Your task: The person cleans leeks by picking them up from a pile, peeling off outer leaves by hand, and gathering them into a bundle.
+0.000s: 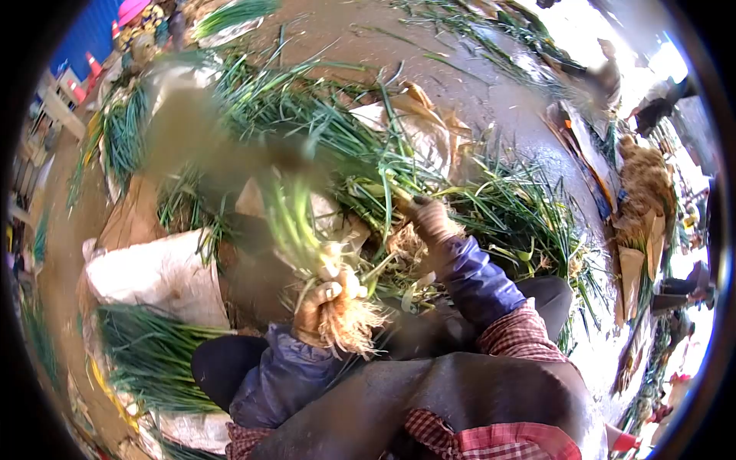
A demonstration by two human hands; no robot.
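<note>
My left hand [316, 310] is closed around a bunch of green onions [295, 230], with its white bulbs and brown roots near the fingers and its green stalks pointing up and away. To the right, my right hand [433, 218] is closed at the edge of the pile of green onions [506, 207], its fingers around pale stalks. Loose roots and peeled leaves [406, 249] lie between the two hands. Lens smudges blur part of the view above my left hand.
A sack [161, 276] lies at the left, with a bundle of green onions [153, 356] below it. More onion leaves [322, 123] cover the ground ahead. Another person [142, 31] is at the top left. Piled roots [644, 184] stand at the right.
</note>
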